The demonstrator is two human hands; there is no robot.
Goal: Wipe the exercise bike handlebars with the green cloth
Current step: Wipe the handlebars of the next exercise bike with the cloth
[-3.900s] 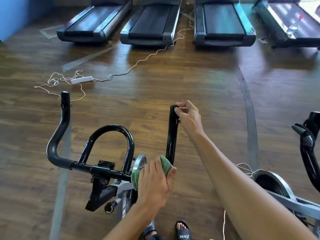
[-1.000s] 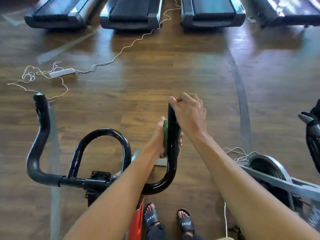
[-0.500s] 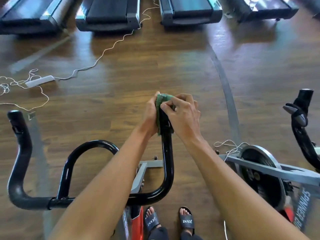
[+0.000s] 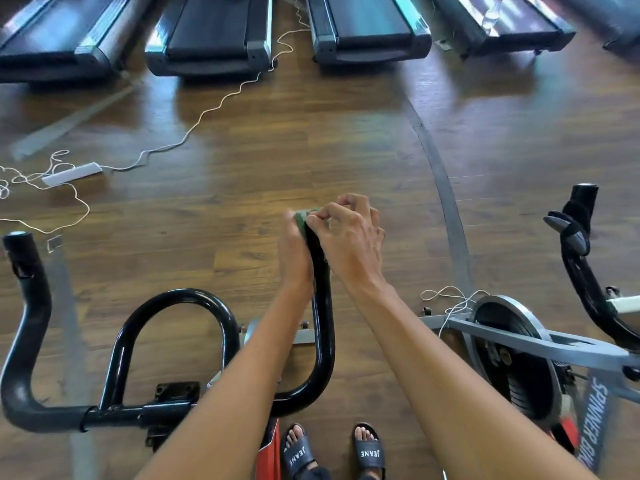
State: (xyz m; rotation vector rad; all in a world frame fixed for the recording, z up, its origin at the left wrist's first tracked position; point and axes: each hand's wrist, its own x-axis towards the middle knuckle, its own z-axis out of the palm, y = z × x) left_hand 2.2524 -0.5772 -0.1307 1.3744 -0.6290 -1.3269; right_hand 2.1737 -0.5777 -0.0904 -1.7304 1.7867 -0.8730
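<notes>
The black handlebars [image 4: 323, 334] of the exercise bike fill the lower half of the view, with a centre loop and two upright horns. The green cloth [image 4: 302, 218] sits at the tip of the right horn, mostly hidden between my hands. My left hand [image 4: 294, 252] presses the cloth against the left side of that tip. My right hand [image 4: 349, 237] curls over the tip from the right and pinches the cloth's top edge. The left horn [image 4: 24, 268] stands bare.
A second bike [image 4: 519, 351] with its flywheel and black handlebar [image 4: 578, 237] stands close on the right. Treadmill ends [image 4: 211, 39] line the far side. A white power strip [image 4: 71, 173] and loose cords lie on the wooden floor at left. My sandalled feet [image 4: 332, 452] show below.
My left hand slid the cloth up the right horn from its lower bend to the tip. My right hand, which held the bare tip, now pinches the cloth there.
</notes>
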